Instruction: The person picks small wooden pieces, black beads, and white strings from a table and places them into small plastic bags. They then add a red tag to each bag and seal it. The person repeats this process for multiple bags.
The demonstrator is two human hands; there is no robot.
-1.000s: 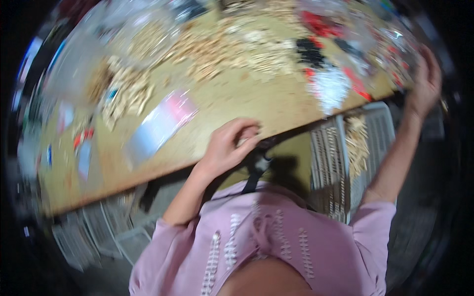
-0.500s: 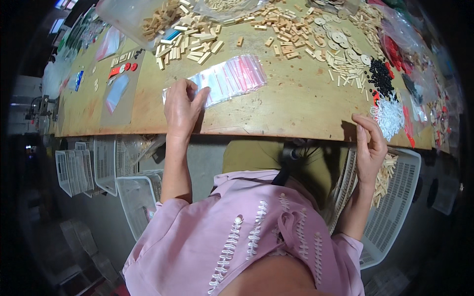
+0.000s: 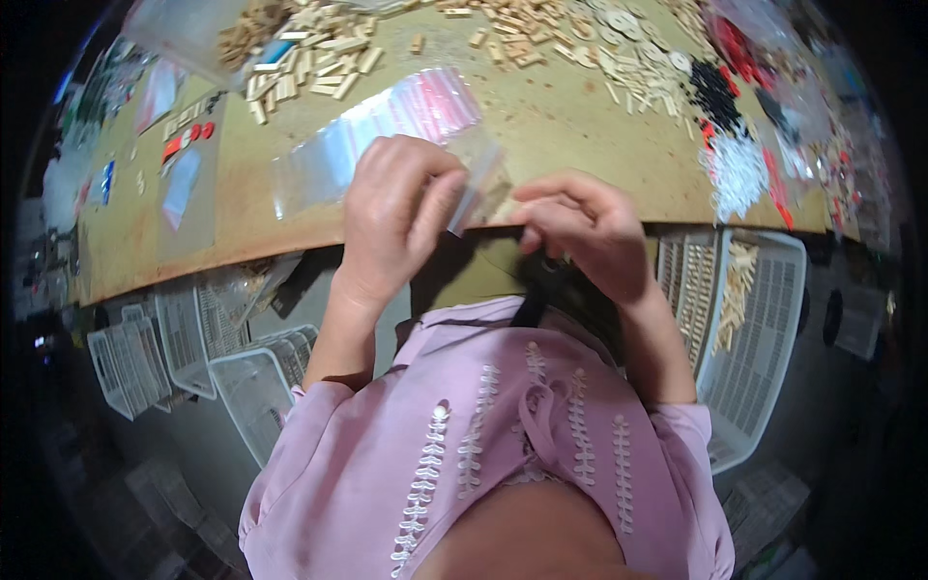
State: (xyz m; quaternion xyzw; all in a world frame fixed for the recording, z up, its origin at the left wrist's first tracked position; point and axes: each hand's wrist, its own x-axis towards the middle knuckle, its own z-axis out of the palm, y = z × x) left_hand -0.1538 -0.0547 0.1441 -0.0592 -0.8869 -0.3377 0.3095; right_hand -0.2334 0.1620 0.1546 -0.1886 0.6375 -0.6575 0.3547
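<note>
My left hand [image 3: 391,208] is closed on the edge of a small clear plastic bag [image 3: 466,208], lifted over the table's front edge. Close to its right, my right hand [image 3: 590,232] has its fingers drawn together, pointing at the bag; what they hold, if anything, is too blurred to make out. Behind my left hand lies a fanned row of clear zip bags [image 3: 416,104], some with pink edges.
Wooden blocks [image 3: 314,63] lie piled at the back left. Toward the right are wooden discs [image 3: 619,19], small sticks [image 3: 643,82], black beads [image 3: 713,95] and a heap of white strings [image 3: 737,174]. White plastic baskets [image 3: 764,338] stand below the table on both sides.
My left hand has drawn a bag from the row and moved right with it. My right hand has come in from the right, up to the bag. The view has shifted slightly.
</note>
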